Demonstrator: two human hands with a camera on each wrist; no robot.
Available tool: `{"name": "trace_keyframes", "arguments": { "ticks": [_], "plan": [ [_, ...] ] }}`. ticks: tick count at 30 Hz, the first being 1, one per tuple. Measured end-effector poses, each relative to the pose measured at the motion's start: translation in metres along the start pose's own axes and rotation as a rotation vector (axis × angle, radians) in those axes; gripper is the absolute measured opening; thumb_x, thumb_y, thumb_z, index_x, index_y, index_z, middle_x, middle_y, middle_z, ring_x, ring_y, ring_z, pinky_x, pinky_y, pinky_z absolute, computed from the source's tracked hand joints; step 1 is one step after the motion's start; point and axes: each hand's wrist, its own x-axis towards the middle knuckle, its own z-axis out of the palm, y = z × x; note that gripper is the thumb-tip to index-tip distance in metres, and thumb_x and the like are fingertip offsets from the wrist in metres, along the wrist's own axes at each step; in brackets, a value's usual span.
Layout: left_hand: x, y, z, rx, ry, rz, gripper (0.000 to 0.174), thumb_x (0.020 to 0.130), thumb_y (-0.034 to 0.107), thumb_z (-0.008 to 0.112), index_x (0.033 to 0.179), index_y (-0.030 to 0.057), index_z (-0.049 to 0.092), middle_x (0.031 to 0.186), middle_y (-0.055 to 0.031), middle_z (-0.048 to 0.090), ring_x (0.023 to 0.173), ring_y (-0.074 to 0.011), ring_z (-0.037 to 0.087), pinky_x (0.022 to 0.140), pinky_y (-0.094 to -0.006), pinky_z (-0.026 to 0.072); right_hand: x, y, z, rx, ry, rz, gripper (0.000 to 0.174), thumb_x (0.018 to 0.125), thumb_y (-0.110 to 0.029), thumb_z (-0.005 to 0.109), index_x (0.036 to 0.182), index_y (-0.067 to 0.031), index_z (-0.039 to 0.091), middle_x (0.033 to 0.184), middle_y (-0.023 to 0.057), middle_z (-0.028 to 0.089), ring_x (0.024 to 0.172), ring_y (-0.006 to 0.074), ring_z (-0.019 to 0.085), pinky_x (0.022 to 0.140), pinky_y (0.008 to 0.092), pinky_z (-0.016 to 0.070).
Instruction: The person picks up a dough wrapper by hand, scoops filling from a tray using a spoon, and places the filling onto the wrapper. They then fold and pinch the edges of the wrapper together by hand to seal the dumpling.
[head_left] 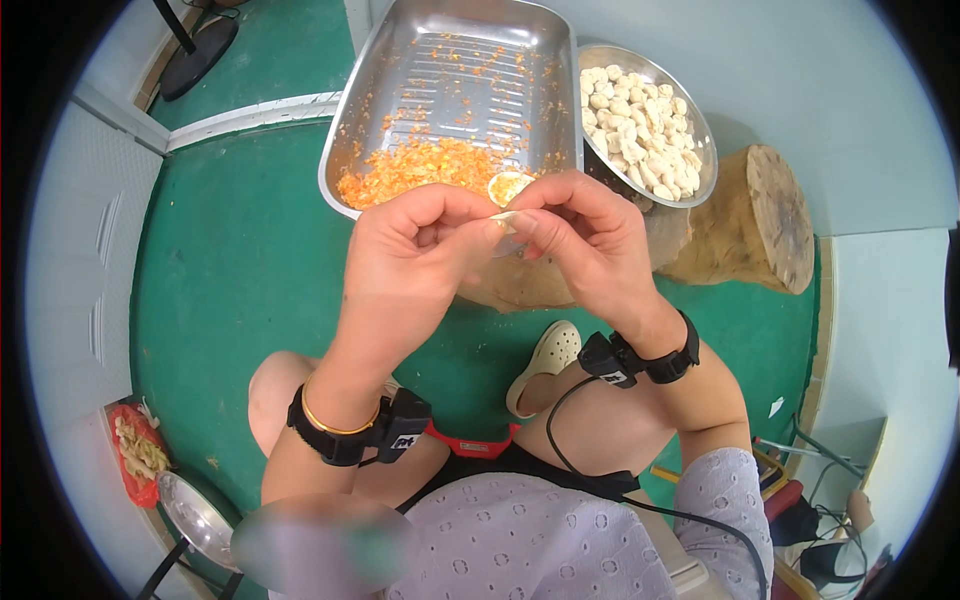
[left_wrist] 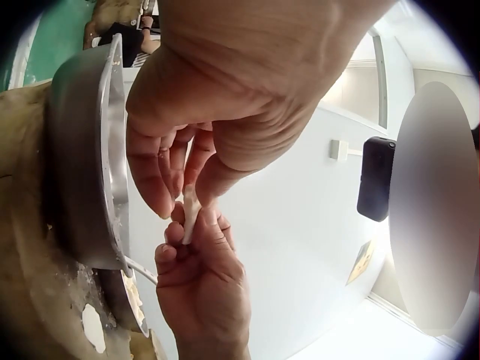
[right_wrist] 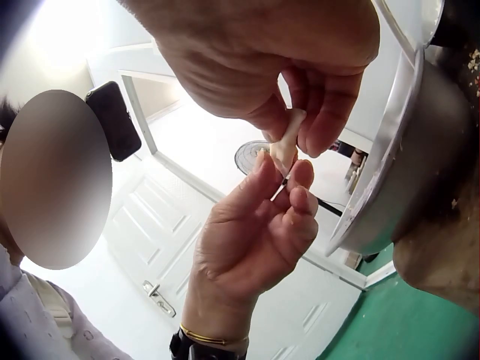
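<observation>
Both hands meet in front of the body over a small folded piece of pale dough, which looks like a dumpling. My left hand pinches one end between thumb and forefinger. The thumb and fingers of my right hand pinch the other end. In the right wrist view the dough stretches between the two sets of fingertips. Just beyond the hands, a white spoon with orange filling on it lies at the near edge of a metal tray. Chopped orange filling is heaped at the tray's near end.
Right of the tray stands a round metal bowl of shaped dumplings. A flat white dough piece lies on the wooden surface below the tray. A log stump stands at the right. A metal basin sits at lower left.
</observation>
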Motion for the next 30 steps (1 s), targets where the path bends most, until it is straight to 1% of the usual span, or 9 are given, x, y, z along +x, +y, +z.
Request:
{"name": "trace_keyframes", "arguments": {
  "ticks": [4, 8, 10, 16, 19, 21, 26, 28, 30],
  "plan": [
    [0.0002, -0.0045, -0.0017, 0.079, 0.004, 0.074, 0.006, 0.084, 0.003, 0.062, 0.088, -0.0015, 0.062, 0.077, -0.0037, 0.063, 0.065, -0.007, 0.059, 0.055, -0.0189, 0.049, 0.0003, 0.0007, 0.0016, 0.015, -0.015, -0.003, 0.009, 0.086, -0.008, 0.061, 0.092, -0.0007, 0.06, 0.084, 0.0019, 0.062, 0.073, 0.0056, 0.057, 0.062, 0.0208, 0.0496],
    [0.0004, -0.0043, -0.0011, 0.075, -0.005, 0.075, 0.006, 0.084, 0.004, 0.061, 0.088, -0.0016, 0.061, 0.077, -0.0036, 0.062, 0.066, -0.007, 0.059, 0.055, -0.0192, 0.0491, -0.0001, -0.0004, 0.0016, 0.046, -0.02, 0.057, 0.013, 0.087, -0.008, 0.06, 0.097, -0.0003, 0.061, 0.085, 0.0024, 0.063, 0.074, 0.0061, 0.058, 0.062, 0.0214, 0.0499],
    [0.0008, -0.0045, 0.001, -0.009, 0.0, 0.063, 0.008, 0.085, 0.005, 0.061, 0.09, -0.0017, 0.061, 0.077, -0.0037, 0.063, 0.067, -0.0071, 0.059, 0.055, -0.0194, 0.0491, -0.0002, 0.0, 0.001, 0.054, -0.018, 0.064, 0.014, 0.087, -0.008, 0.059, 0.099, -0.0002, 0.061, 0.086, 0.0025, 0.063, 0.074, 0.0063, 0.058, 0.062, 0.0216, 0.05],
    [0.0012, -0.0068, 0.0029, 0.033, -0.031, 0.03, 0.012, 0.086, 0.007, 0.061, 0.094, -0.0018, 0.061, 0.08, -0.0052, 0.063, 0.068, -0.008, 0.06, 0.055, -0.02, 0.0493, -0.0009, -0.002, -0.0002, 0.034, -0.012, 0.076, 0.016, 0.088, -0.007, 0.057, 0.101, 0.0004, 0.061, 0.087, 0.0037, 0.064, 0.073, 0.0067, 0.058, 0.061, 0.0221, 0.0502],
    [0.0024, -0.0079, 0.0002, 0.055, -0.009, 0.003, 0.012, 0.086, 0.007, 0.061, 0.094, -0.0017, 0.06, 0.08, -0.0057, 0.063, 0.067, -0.0085, 0.06, 0.055, -0.0205, 0.0496, -0.0009, -0.0023, -0.0015, 0.045, -0.015, 0.121, 0.015, 0.088, -0.008, 0.057, 0.1, 0.0006, 0.061, 0.087, 0.0042, 0.064, 0.072, 0.0068, 0.058, 0.061, 0.022, 0.0501],
    [0.0032, -0.0067, -0.001, 0.04, -0.005, -0.003, 0.012, 0.086, 0.007, 0.061, 0.094, -0.0017, 0.06, 0.08, -0.0057, 0.063, 0.067, -0.0088, 0.06, 0.055, -0.0207, 0.0497, -0.001, -0.0026, -0.0021, 0.118, -0.01, 0.157, 0.014, 0.088, -0.009, 0.057, 0.098, 0.0008, 0.06, 0.085, 0.004, 0.063, 0.07, 0.0062, 0.058, 0.061, 0.0215, 0.05],
    [0.0021, -0.006, 0.0016, 0.007, -0.003, -0.016, 0.011, 0.086, 0.007, 0.06, 0.092, -0.0017, 0.06, 0.079, -0.0056, 0.063, 0.066, -0.0094, 0.06, 0.055, -0.0211, 0.05, -0.0019, -0.003, -0.0029, 0.063, -0.032, 0.164, 0.011, 0.088, -0.01, 0.058, 0.091, 0.0005, 0.06, 0.078, 0.0017, 0.061, 0.066, 0.0047, 0.056, 0.058, 0.0203, 0.0481],
    [0.0014, -0.0048, 0.0045, -0.037, 0.002, 0.0, 0.006, 0.085, 0.006, 0.062, 0.087, 0.0007, 0.06, 0.075, 0.0006, 0.06, 0.061, -0.0019, 0.054, 0.053, -0.0171, 0.045, -0.0025, -0.0026, -0.0022, 0.05, -0.021, 0.177, 0.011, 0.087, -0.01, 0.058, 0.089, 0.0004, 0.06, 0.075, 0.0009, 0.06, 0.065, 0.0042, 0.055, 0.058, 0.0201, 0.0475],
    [0.001, -0.0035, 0.0062, -0.028, -0.015, -0.018, 0.006, 0.085, 0.005, 0.062, 0.087, 0.0005, 0.06, 0.076, 0.0002, 0.061, 0.062, -0.0021, 0.054, 0.053, -0.0172, 0.0451, -0.0024, -0.0003, -0.0024, -0.007, -0.037, 0.137, 0.011, 0.087, -0.01, 0.058, 0.086, 0.0005, 0.06, 0.071, -0.0001, 0.059, 0.064, 0.0042, 0.055, 0.056, 0.0201, 0.0467]
  ]
}}
